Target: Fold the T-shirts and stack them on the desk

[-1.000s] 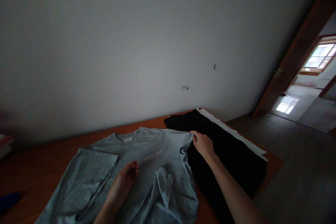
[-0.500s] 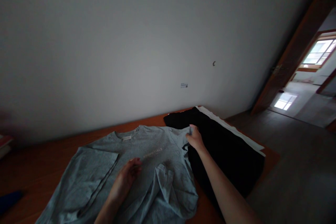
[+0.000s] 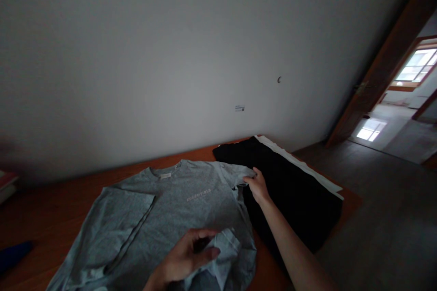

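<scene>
A grey T-shirt (image 3: 177,204) with pale chest lettering and a neck label lies spread on a brown wooden table (image 3: 41,218). My right hand (image 3: 258,186) pinches the edge of its sleeve at the right, over black folded clothing. At the front, my left hand (image 3: 191,254) has its thumb and fingers closed about a raised, bunched fold of the same shirt. The other sleeve lies folded inward on the left. The shirt's bottom part is cut off by the lower edge of the view.
To the right, black clothing (image 3: 293,195) lies over a white layer (image 3: 300,163) along the table's end. A dark blue item (image 3: 15,254) is at the left edge. The pale wall (image 3: 136,68) rises behind, with a wooden door (image 3: 372,72) at the right.
My left hand has moved right and toward me, from hovering over the shirt front to gripping the raised fold. My right hand has shifted slightly right and down with the sleeve edge.
</scene>
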